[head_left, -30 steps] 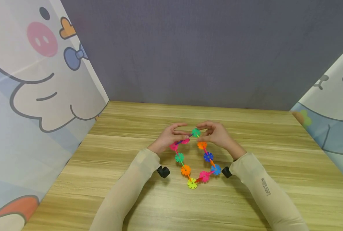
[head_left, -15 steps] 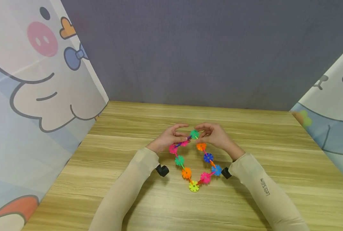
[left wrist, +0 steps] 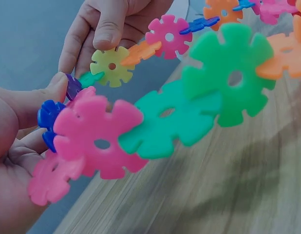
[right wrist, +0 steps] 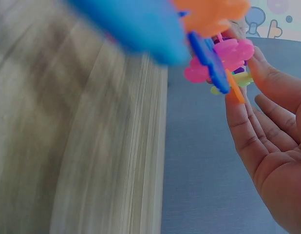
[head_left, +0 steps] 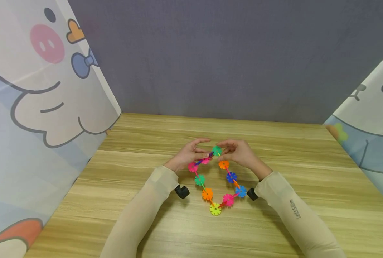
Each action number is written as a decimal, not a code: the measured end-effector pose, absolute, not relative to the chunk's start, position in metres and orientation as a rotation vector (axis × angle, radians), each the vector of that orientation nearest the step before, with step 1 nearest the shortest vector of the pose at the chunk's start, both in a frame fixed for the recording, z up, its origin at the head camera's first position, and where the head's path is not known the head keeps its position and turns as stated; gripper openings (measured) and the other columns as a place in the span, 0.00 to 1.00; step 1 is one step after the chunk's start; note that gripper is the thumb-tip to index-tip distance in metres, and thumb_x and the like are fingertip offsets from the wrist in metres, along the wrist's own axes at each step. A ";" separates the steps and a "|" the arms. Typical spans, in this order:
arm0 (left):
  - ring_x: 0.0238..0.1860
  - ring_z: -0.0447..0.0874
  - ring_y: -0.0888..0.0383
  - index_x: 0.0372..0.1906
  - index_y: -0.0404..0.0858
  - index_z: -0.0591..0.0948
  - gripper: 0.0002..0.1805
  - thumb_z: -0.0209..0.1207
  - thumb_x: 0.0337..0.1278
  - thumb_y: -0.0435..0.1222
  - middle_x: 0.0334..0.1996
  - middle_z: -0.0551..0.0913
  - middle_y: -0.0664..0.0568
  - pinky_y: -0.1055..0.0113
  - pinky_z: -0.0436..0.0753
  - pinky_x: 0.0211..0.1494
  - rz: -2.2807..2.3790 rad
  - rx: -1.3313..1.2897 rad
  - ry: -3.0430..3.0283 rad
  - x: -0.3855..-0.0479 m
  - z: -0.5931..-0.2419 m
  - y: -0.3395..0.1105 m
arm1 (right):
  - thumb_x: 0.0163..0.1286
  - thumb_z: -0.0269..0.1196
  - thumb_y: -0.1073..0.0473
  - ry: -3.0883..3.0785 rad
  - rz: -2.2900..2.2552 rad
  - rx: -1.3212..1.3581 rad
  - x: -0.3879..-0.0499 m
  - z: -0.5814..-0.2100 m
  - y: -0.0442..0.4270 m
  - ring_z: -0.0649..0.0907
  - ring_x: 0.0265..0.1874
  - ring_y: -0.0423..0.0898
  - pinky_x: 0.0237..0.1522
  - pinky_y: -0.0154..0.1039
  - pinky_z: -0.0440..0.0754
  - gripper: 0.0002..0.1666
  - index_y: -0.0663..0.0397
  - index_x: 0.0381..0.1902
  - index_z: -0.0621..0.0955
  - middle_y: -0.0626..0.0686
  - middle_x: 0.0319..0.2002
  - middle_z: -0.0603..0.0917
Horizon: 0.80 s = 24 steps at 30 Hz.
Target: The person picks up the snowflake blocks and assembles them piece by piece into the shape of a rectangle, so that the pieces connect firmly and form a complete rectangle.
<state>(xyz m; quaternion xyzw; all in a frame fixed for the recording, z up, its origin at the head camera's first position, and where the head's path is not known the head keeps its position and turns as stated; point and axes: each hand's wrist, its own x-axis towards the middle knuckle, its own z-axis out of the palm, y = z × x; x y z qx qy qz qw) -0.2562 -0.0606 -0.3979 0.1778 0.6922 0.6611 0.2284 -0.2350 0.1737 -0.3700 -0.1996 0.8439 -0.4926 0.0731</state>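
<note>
Interlocking notched plastic discs form a colourful loop, held above the table. My left hand (head_left: 189, 156) pinches it at the far left, its thumb by a purple disc (left wrist: 73, 87); a pink disc (left wrist: 99, 131) and a blue disc (left wrist: 49, 122) lie close to these fingers. On the far right, my right hand (head_left: 240, 153) holds the loop between thumb and fingers, beside a yellow disc (left wrist: 111, 63). A green disc (head_left: 216, 151) shows between both hands. Nearest to me hangs another yellow disc (head_left: 215, 209). Fingers partly hide the joins at the far end.
Below lies a wood-grain table (head_left: 275, 143). A grey panel (head_left: 223, 61) rises behind it, and cartoon-printed sheets (head_left: 82, 96) stand along both sides. Black wrist cameras (head_left: 182, 192) sit under the sleeves, close to the loop.
Over the last second the loop has shifted slightly toward me, its far green disc also a little left. My right hand has moved slightly down and left; both hands keep their hold.
</note>
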 end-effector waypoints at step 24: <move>0.54 0.83 0.45 0.71 0.35 0.67 0.29 0.56 0.67 0.23 0.52 0.83 0.33 0.58 0.82 0.54 1.789 0.437 1.936 -0.255 -0.411 -0.056 | 0.60 0.73 0.67 2.429 -1.430 -0.619 -0.245 -0.385 0.178 0.88 0.36 0.50 0.40 0.46 0.86 0.29 0.70 0.59 0.79 0.65 0.50 0.85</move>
